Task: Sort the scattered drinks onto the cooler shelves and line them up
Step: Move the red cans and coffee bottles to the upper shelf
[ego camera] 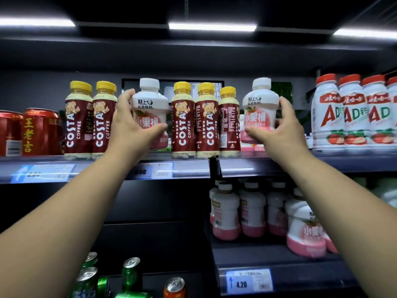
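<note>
Looks like a pull step. Left grip point(131, 123) wraps pink bottle point(150, 100) among Costa bottles point(184, 121) at upper shelf point(279, 166) front edge; right grip point(279, 125) wraps second pink bottle point(261, 100). Next, likely: lift both, join pink row point(251, 211) below.

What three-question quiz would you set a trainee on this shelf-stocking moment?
1. True or false: the right hand is empty.
2. The left hand grips a pink-and-white bottle. Which drinks flank it? A) red cans B) Costa coffee bottles C) red-capped AD bottles
3. Short answer: which shelf holds a group of matching bottles?

Key
1. False: its fingers curl round a second pink-and-white bottle.
2. B
3. The lower shelf, right of the divider.
</note>
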Demonstrator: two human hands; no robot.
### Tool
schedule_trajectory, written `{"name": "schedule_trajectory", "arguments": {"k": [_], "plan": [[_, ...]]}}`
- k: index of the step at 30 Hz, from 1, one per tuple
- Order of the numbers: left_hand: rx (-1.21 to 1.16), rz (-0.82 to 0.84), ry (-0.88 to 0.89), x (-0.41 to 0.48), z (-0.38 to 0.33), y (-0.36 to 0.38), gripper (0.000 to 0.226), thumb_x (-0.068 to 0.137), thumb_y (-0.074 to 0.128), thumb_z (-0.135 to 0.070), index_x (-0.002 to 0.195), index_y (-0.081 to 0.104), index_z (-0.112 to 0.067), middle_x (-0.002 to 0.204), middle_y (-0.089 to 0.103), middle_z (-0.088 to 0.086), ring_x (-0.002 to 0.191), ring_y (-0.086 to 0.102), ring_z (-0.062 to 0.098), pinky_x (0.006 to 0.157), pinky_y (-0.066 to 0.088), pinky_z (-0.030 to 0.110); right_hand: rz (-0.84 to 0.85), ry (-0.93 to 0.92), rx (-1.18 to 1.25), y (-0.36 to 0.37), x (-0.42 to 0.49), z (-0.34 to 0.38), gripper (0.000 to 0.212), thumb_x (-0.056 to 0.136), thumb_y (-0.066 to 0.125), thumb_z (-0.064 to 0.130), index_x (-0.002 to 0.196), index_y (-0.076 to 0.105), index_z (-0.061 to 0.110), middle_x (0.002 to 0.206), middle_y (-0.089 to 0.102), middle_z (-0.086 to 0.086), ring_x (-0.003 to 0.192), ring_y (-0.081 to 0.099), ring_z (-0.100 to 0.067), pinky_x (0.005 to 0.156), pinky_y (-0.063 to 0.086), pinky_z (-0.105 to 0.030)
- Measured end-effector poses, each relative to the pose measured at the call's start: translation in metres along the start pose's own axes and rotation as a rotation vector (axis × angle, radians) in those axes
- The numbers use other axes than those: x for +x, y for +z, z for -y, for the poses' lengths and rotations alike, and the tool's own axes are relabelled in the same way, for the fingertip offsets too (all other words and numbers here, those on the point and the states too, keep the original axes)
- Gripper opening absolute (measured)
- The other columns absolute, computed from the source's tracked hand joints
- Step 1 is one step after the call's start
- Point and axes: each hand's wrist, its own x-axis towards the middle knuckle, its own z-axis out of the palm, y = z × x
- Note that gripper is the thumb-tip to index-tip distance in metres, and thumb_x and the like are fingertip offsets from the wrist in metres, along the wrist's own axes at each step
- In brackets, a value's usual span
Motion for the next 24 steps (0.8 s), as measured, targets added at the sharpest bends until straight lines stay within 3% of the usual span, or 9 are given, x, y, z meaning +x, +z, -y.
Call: {"name": "schedule_trajectory", "arguments": {"k": [2, 5, 7, 11, 14, 17, 24], "plan": [[-0.055, -0.032, 0.009, -0.003, -0.01, -0.007, 0.103, 0.056, 0.087, -0.047, 0.142, 0.03, -0.04, 0.131, 0.043, -0.002, 0.124, 0.049, 0.024, 0.102, 0.048, 0.049, -0.027, -0.008, 0.091, -0.005, 0.002, 0.007, 0.1, 0.07, 0.087, 0.041, 0.152, 0.03, 0.031, 0.117, 0.057, 0.014, 0.103, 0.061, -0.011, 0.096, 0.051, -0.036], [-0.11, -0.057, 0.075, -0.014, -0.031, -0.017, 0.099, 0.064, 0.09, -0.034, 0.143, 0.031, -0.037, 0.13, 0.044, -0.003, 0.122, 0.049, 0.019, 0.102, 0.049, 0.046, -0.009, -0.021, 0.196, -0.014, -0.005, 0.018, 0.101, 0.061, 0.086, 0.052, 0.147, 0.035, 0.037, 0.122, 0.062, 0.013, 0.105, 0.065, -0.01, 0.092, 0.057, -0.042], [-0.181, -0.035, 0.121, -0.029, -0.043, -0.022, 0.097, 0.059, 0.09, -0.04, 0.138, 0.033, -0.042, 0.131, 0.049, 0.0, 0.119, 0.056, 0.022, 0.095, 0.053, 0.049, 0.014, -0.038, 0.26, -0.021, -0.019, 0.023, 0.099, 0.056, 0.085, 0.056, 0.142, 0.038, 0.041, 0.123, 0.064, 0.011, 0.105, 0.067, -0.009, 0.089, 0.059, -0.045], [-0.292, 0.113, 0.112, -0.081, -0.059, -0.02, 0.092, 0.053, 0.088, -0.048, 0.13, 0.037, -0.05, 0.128, 0.053, 0.0, 0.115, 0.062, 0.023, 0.088, 0.057, 0.048, 0.07, -0.001, 0.362, -0.034, -0.07, 0.019, 0.098, 0.051, 0.088, 0.053, 0.136, 0.04, 0.043, 0.125, 0.065, 0.001, 0.105, 0.069, -0.012, 0.09, 0.059, -0.047], [-0.331, 0.244, 0.103, -0.134, -0.065, -0.001, 0.089, 0.051, 0.085, -0.046, 0.125, 0.036, -0.052, 0.121, 0.054, -0.009, 0.106, 0.065, 0.014, 0.083, 0.058, 0.035, 0.115, 0.062, 0.396, -0.04, -0.116, 0.002, 0.101, 0.048, 0.091, 0.05, 0.135, 0.04, 0.047, 0.12, 0.069, -0.004, 0.105, 0.071, -0.017, 0.09, 0.058, -0.049], [-0.334, 0.31, 0.061, -0.178, -0.053, 0.028, 0.089, 0.052, 0.086, -0.044, 0.126, 0.037, -0.048, 0.12, 0.057, -0.007, 0.105, 0.065, 0.009, 0.088, 0.055, 0.029, 0.139, 0.12, 0.371, -0.039, -0.161, -0.017, 0.097, 0.047, 0.089, 0.046, 0.132, 0.04, 0.049, 0.109, 0.073, -0.001, 0.095, 0.073, -0.013, 0.084, 0.06, -0.046], [-0.241, 0.355, -0.106, -0.225, -0.01, 0.083, 0.089, 0.051, 0.089, -0.039, 0.121, 0.035, -0.05, 0.121, 0.051, -0.007, 0.109, 0.058, 0.005, 0.097, 0.052, 0.038, 0.159, 0.231, 0.147, -0.02, -0.2, -0.066, 0.104, 0.049, 0.089, 0.051, 0.135, 0.03, 0.055, 0.129, 0.063, 0.011, 0.111, 0.066, -0.012, 0.095, 0.054, -0.048]]}}
